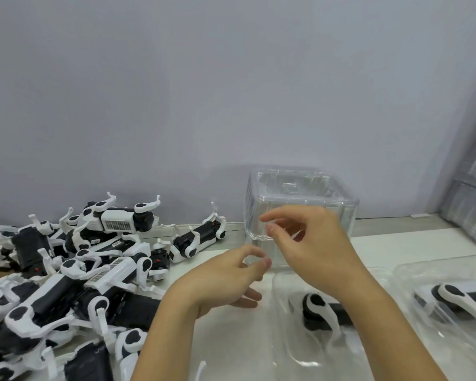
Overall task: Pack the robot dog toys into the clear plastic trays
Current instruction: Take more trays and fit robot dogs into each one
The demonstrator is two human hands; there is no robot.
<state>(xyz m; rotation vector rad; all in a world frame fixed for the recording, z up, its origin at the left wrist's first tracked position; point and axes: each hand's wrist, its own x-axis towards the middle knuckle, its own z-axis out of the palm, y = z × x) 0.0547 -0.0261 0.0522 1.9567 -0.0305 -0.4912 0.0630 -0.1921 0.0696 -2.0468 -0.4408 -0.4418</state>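
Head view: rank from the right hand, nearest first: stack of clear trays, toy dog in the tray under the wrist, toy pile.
1. Stack of clear trays, just behind the right hand.
2. Toy dog in the near tray, below the wrist.
3. Toy pile, far left.

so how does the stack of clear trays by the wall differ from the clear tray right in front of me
The tall stack of clear plastic trays stands against the wall with no toy in it, while the single clear plastic tray lies flat at the near edge, holding a black and white robot dog toy. The right hand and left hand reach at the stack, fingers loosely curled; neither touches the single tray. Both are transparent moulded plastic.
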